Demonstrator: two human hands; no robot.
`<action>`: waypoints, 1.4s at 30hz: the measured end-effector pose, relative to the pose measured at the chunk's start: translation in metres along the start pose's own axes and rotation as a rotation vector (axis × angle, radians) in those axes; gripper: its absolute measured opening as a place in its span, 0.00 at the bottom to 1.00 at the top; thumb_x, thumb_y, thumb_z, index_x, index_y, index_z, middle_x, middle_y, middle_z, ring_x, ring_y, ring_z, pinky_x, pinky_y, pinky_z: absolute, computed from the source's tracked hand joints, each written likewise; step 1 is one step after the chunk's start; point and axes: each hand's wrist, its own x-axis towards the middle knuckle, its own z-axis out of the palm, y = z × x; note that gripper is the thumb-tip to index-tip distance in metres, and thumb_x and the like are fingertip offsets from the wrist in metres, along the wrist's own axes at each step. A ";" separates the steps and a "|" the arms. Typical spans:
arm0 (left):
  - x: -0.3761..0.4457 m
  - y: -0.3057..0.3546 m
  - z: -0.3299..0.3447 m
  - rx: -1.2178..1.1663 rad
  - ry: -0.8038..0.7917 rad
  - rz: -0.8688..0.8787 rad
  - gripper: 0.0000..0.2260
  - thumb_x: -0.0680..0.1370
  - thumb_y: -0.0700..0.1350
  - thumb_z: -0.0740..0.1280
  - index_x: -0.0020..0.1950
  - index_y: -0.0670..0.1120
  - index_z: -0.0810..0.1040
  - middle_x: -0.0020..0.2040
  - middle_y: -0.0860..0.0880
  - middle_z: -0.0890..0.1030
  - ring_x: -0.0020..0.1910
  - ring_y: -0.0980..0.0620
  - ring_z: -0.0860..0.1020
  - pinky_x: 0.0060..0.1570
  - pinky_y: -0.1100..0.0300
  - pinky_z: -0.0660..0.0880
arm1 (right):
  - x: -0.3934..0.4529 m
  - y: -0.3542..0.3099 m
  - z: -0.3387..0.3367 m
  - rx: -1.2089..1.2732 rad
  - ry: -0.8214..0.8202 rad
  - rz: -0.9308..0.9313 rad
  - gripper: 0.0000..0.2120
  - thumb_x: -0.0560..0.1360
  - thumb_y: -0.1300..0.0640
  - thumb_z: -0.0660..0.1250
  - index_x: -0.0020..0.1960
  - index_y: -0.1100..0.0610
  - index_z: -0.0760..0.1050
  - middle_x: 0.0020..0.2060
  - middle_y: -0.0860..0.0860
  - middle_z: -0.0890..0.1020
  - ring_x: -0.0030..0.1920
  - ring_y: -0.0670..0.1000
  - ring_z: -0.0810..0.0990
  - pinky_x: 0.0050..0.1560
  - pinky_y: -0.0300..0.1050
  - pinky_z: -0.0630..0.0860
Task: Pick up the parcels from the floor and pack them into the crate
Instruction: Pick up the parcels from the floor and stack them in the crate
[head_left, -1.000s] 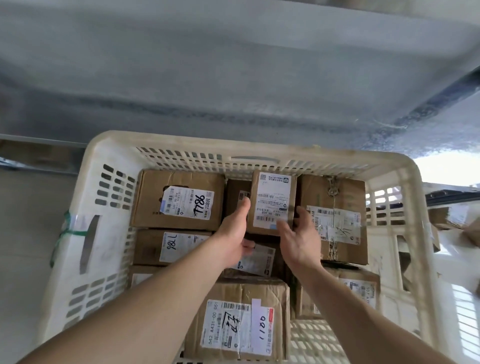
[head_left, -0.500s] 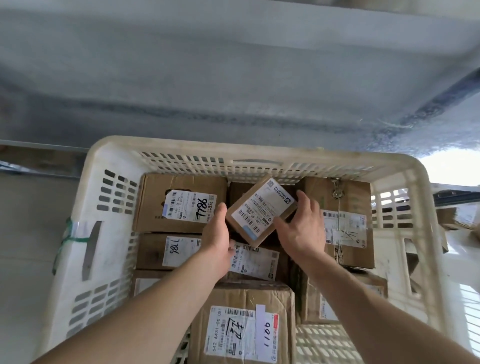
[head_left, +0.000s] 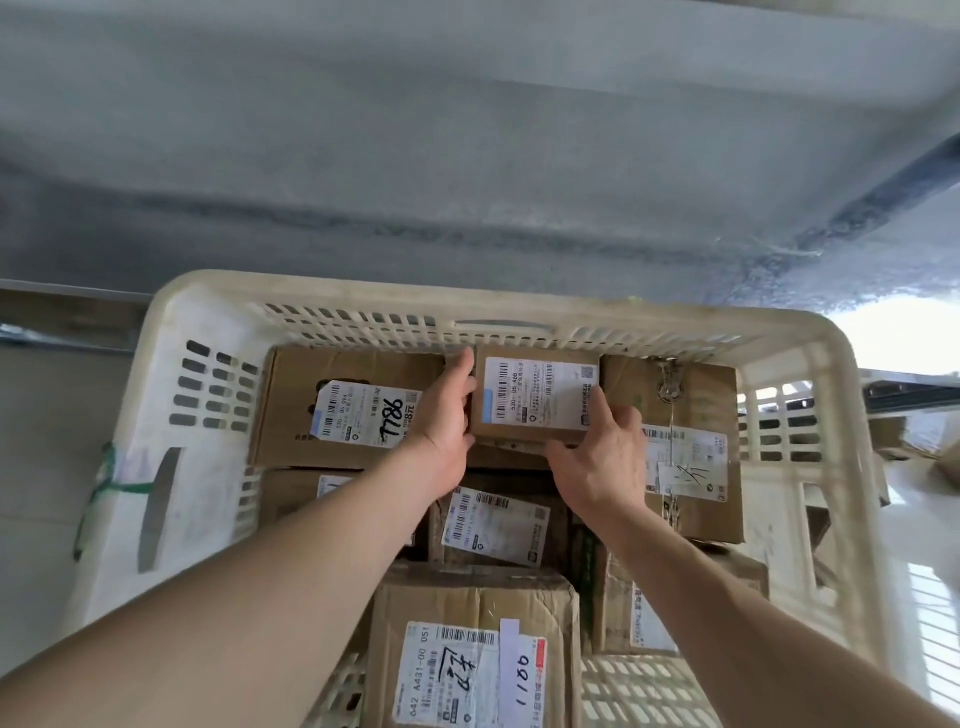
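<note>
1. A small brown cardboard parcel with a white shipping label (head_left: 535, 397) sits at the far end of a cream perforated plastic crate (head_left: 171, 374), just beside its far wall and level with the parcels around it.
2. The left hand (head_left: 448, 422) lies against the small parcel's left side; the fingers reach up along that edge, the tips near the crate's far wall, gripping the parcel from the left.
3. The right hand (head_left: 602, 462) holds the parcel's near right corner: the thumb presses along the near edge and the fingers curl up the right side, so the parcel is clasped between the two hands.
4. To the left of the held parcel, touching the left hand's back, lies a wide brown cardboard box marked 7786 in black pen (head_left: 353, 408).
5. To the right lies a taller brown cardboard box with a string tie and a white label (head_left: 691, 441); the right hand's knuckles rest just beside it.
6. Below the hands, between the forearms, sits a brown box with a tilted white label (head_left: 493, 525), lower in the crate.
7. Nearest the camera is a crumpled brown cardboard box with a label marked 1100 (head_left: 472, 649).
8. The crate stands on a pale floor before a grey wall (head_left: 467, 156); a green strap (head_left: 111, 488) is tied at its left side.
</note>
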 end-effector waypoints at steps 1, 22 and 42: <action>0.002 -0.002 0.000 0.021 -0.027 0.008 0.22 0.80 0.64 0.55 0.62 0.50 0.75 0.72 0.47 0.73 0.65 0.49 0.71 0.72 0.46 0.56 | 0.001 0.001 0.001 -0.011 0.003 0.000 0.29 0.71 0.55 0.69 0.70 0.49 0.64 0.52 0.51 0.66 0.53 0.55 0.68 0.49 0.50 0.71; -0.130 -0.074 -0.098 0.514 0.245 -0.131 0.42 0.65 0.82 0.48 0.60 0.53 0.76 0.57 0.54 0.76 0.56 0.48 0.76 0.64 0.41 0.72 | -0.108 0.039 -0.002 0.016 -0.157 0.100 0.08 0.81 0.50 0.62 0.48 0.53 0.77 0.37 0.48 0.81 0.36 0.48 0.80 0.34 0.44 0.75; -0.089 -0.039 -0.056 0.346 0.137 -0.052 0.49 0.59 0.84 0.55 0.71 0.56 0.73 0.70 0.51 0.75 0.69 0.47 0.72 0.70 0.41 0.65 | -0.059 0.008 -0.023 0.249 0.023 0.085 0.06 0.83 0.54 0.60 0.51 0.54 0.74 0.41 0.50 0.81 0.42 0.52 0.81 0.45 0.51 0.82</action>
